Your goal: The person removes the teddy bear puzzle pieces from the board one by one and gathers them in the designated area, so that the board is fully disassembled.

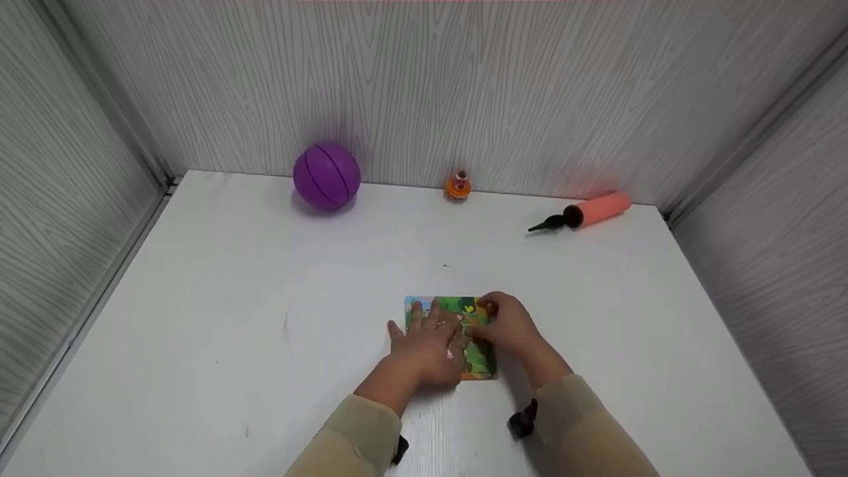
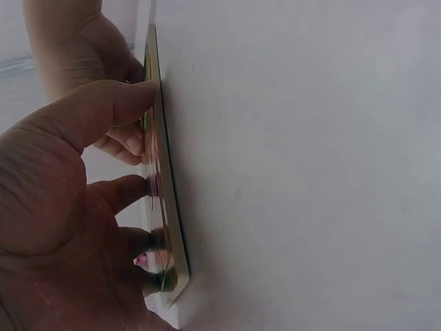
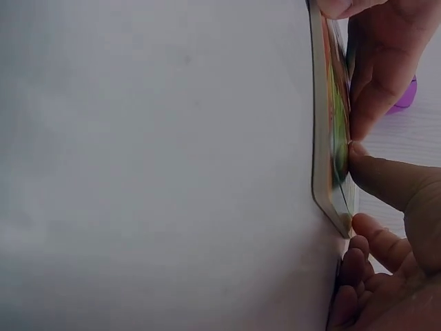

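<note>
A small, thick, square picture board (image 1: 482, 363), resembling a jigsaw puzzle, lies flat on the white table; thin seams cross its printed green surface. My left hand (image 1: 427, 351) rests across its left and middle part, palm down, fingers spread. In the left wrist view, the fingertips (image 2: 157, 185) touch the printed face just above the pale board edge (image 2: 172, 234). Bent over the upper right corner, my right hand (image 1: 513, 324) has its thumb on the face and its index finger at the corner. The right wrist view shows its other fingers (image 3: 355, 269) curled beside the edge.
Along the back wall stand a purple ball (image 1: 326, 177) at left and a small orange toy figure (image 1: 458, 186) near the middle. An orange hand pump (image 1: 599, 209) with a black nozzle lies at back right. Pale wood-grain panels (image 1: 397, 86) enclose the table (image 1: 232, 318).
</note>
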### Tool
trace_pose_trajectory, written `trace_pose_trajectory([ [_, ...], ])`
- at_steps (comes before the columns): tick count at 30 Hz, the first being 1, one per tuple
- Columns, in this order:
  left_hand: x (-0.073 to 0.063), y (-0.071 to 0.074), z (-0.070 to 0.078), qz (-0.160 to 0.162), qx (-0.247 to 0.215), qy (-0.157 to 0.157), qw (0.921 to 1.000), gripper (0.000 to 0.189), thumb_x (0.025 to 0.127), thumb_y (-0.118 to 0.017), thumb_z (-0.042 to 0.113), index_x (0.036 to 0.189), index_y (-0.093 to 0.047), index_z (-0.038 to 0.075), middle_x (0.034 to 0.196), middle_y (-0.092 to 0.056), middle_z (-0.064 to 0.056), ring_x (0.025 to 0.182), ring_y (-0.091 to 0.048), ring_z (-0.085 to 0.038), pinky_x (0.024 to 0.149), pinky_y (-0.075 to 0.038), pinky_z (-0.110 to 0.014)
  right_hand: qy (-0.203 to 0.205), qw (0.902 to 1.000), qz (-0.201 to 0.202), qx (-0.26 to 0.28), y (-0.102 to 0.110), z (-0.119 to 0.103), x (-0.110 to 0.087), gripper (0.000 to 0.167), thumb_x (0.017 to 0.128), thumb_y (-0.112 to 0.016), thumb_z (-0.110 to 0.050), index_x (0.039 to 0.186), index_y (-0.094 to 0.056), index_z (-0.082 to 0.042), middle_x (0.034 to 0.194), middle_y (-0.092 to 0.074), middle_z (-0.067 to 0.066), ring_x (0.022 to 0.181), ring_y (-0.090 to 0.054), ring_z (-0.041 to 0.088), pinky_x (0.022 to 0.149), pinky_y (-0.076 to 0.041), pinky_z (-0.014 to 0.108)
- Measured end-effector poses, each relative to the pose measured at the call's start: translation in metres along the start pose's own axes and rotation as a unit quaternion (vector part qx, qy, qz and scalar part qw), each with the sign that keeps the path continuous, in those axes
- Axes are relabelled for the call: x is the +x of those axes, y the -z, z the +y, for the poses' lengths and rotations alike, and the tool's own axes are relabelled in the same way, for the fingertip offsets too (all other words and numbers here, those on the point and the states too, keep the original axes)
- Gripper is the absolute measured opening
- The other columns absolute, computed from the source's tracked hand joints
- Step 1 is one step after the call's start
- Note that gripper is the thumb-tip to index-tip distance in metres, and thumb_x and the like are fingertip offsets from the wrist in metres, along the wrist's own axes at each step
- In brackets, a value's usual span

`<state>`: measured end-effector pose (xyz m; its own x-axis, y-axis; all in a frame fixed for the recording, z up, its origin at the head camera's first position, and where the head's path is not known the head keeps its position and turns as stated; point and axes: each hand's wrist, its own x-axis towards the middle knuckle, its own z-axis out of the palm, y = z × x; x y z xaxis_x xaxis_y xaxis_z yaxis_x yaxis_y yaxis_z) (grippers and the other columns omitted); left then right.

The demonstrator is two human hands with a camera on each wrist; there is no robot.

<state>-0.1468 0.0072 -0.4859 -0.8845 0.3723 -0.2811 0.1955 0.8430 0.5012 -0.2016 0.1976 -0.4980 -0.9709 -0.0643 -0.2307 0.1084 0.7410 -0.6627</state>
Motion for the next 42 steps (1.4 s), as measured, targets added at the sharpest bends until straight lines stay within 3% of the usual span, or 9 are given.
trace_pose_trajectory([
  [7,-0.0007,0.0019,0.0013,-0.004,0.018,-0.011,0.9998,0.062,0.107,-0.049,0.041,0.166,-0.038,0.028,0.177,-0.010,-0.012,0.161,0.002,-0.045,0.116,-0.006,-0.081,-0.054,0.9973,-0.006,0.050,0.0040,-0.0071,0.0048,0.055,0.079,-0.089,-0.007,0.127,-0.064,0.004,0.116,-0.060,0.014,0.104,-0.056,0.027,0.090,-0.053,0.041],
  [15,0.0005,-0.0008,0.0008,0.007,0.004,-0.009,0.9999,0.058,0.109,-0.044,0.039,0.165,-0.041,0.025,0.177,-0.014,-0.012,0.161,0.000,-0.044,0.116,-0.007,-0.080,-0.096,0.9909,0.012,0.093,0.0045,-0.0098,0.0082,0.037,0.089,-0.080,-0.012,0.120,-0.067,0.003,0.116,-0.064,0.015,0.103,-0.058,0.027,0.090,-0.052,0.042],
  [21,0.0002,-0.0009,0.0005,0.008,0.007,-0.015,0.9998,0.058,0.108,-0.041,0.038,0.165,-0.041,0.025,0.177,-0.013,-0.012,0.161,-0.001,-0.043,0.116,-0.007,-0.081,-0.094,0.9869,0.030,0.127,0.0033,-0.0081,0.0073,0.031,0.090,-0.077,-0.009,0.116,-0.068,0.004,0.112,-0.065,0.015,0.099,-0.060,0.025,0.086,-0.053,0.040],
  [27,-0.0034,0.0015,-0.0014,0.013,0.013,-0.020,0.9996,0.059,0.107,-0.042,0.038,0.165,-0.040,0.025,0.177,-0.014,-0.012,0.161,-0.002,-0.044,0.116,-0.009,-0.081,-0.099,0.9822,0.047,0.153,0.0039,-0.0073,0.0075,0.023,0.093,-0.076,-0.010,0.113,-0.074,0.001,0.116,-0.069,0.016,0.104,-0.063,0.027,0.090,-0.054,0.042],
  [31,-0.0029,0.0010,-0.0038,0.018,0.019,-0.030,0.9992,0.058,0.107,-0.042,0.039,0.164,-0.042,0.025,0.176,-0.016,-0.012,0.161,-0.004,-0.044,0.115,-0.010,-0.081,-0.096,0.9766,0.057,0.184,0.0022,-0.0047,0.0057,0.028,0.093,-0.074,-0.008,0.119,-0.073,0.002,0.118,-0.070,0.016,0.107,-0.064,0.027,0.092,-0.053,0.042],
  [34,-0.0019,0.0021,-0.0057,0.021,0.024,-0.038,0.9988,0.059,0.105,-0.046,0.039,0.163,-0.044,0.024,0.176,-0.019,-0.012,0.161,-0.006,-0.044,0.116,-0.011,-0.081,-0.093,0.9727,0.063,0.203,0.0002,-0.0045,0.0047,0.031,0.092,-0.073,-0.007,0.122,-0.073,0.002,0.118,-0.070,0.016,0.107,-0.064,0.026,0.092,-0.053,0.041],
  [39,0.0000,0.0034,-0.0068,0.012,0.040,-0.042,0.9982,0.090,0.088,-0.076,0.052,0.165,-0.039,0.025,0.176,-0.015,-0.015,0.160,-0.003,-0.048,0.115,-0.012,-0.081,-0.091,0.9750,0.068,0.191,-0.0015,-0.0037,0.0041,0.027,0.093,-0.074,-0.011,0.118,-0.076,0.001,0.115,-0.071,0.014,0.105,-0.064,0.026,0.089,-0.054,0.039],
  [42,0.0006,0.0026,-0.0065,0.009,0.038,-0.043,0.9983,0.099,0.080,-0.084,0.059,0.164,-0.041,0.027,0.176,-0.012,-0.017,0.159,-0.001,-0.050,0.114,-0.011,-0.083,-0.083,0.9775,0.073,0.180,-0.0027,-0.0023,0.0042,0.027,0.093,-0.075,-0.012,0.117,-0.076,0.001,0.112,-0.072,0.013,0.101,-0.064,0.024,0.085,-0.054,0.036],
])
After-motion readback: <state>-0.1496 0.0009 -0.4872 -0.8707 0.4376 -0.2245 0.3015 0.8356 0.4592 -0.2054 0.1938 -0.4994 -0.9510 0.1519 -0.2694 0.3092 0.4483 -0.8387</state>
